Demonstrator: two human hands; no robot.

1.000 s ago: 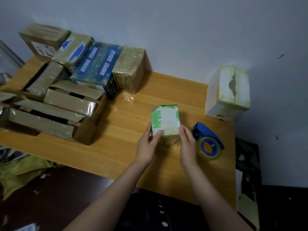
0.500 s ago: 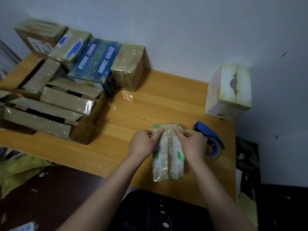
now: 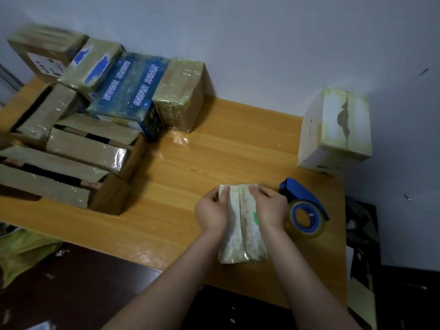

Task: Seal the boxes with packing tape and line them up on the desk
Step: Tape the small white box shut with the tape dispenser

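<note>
Left hand (image 3: 210, 213) and right hand (image 3: 269, 208) clasp the small taped box (image 3: 241, 244) at its far end; it looks light, crushable, tape-slick: grip the corners.

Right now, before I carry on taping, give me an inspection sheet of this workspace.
Surface: wooden desk, set against the wall.
Job's things: small box lies near the front edge, seam up; tape dispenser to its right; white box at the back right corner; cluster of boxes at the back left, the front ones with flaps not closed.
Clutter: shiny clear scrap beside the cluster, likely tape; yellow-green bag below the desk's left edge.
Grippers: left hand and right hand both grip the small box's far end.
Cables: nothing seen.
Surroundings: pale wall behind; dark furniture at the right, details unclear.
</note>
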